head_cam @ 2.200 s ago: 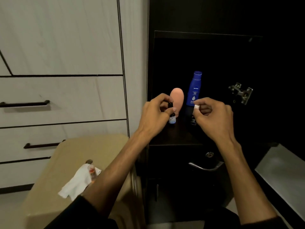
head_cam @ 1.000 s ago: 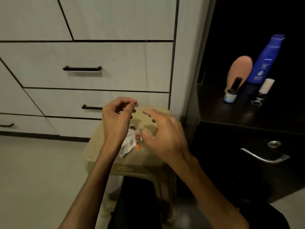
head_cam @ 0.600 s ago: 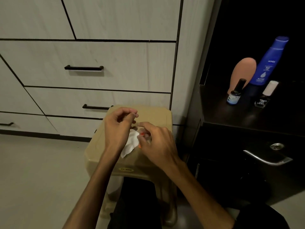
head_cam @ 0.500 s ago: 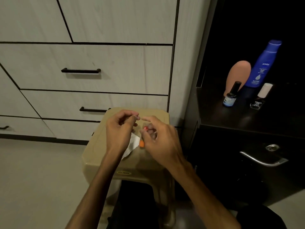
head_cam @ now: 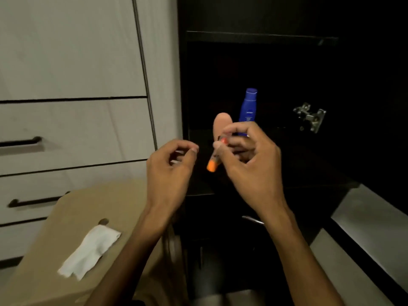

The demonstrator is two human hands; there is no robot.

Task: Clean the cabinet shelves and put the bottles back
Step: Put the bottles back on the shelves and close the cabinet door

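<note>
Here the small orange-ended bottle [head_cam: 213, 161] is up in the air, pinched near its upper part by the right hand [head_cam: 249, 164], tilted with the orange end low and to the left, in front of the dark cabinet shelf [head_cam: 309, 164]. The right fingers are closed round it. The left hand [head_cam: 170, 171] is just beside it, empty, thumb and forefinger curled in with a narrow gap between them.

On the shelf behind the hands stand a blue lotion bottle [head_cam: 249, 107] and a rounded pink bottle [head_cam: 221, 124], close together; anything lower there is hidden by the right hand. A white cloth [head_cam: 90, 250] lies crumpled on the tan stool [head_cam: 55, 250] at the left, which suggests the wiping of this shelf is probably over and the putting-back well along, with this bottle apparently among the last.

The shelf looks open to the right of the standing bottles, towards the metal hinge [head_cam: 309, 117] on the cabinet's side. The cabinet's left wall is near the left hand, and the pink bottle stands right behind the carried one, so a nudge could tip it.
</note>
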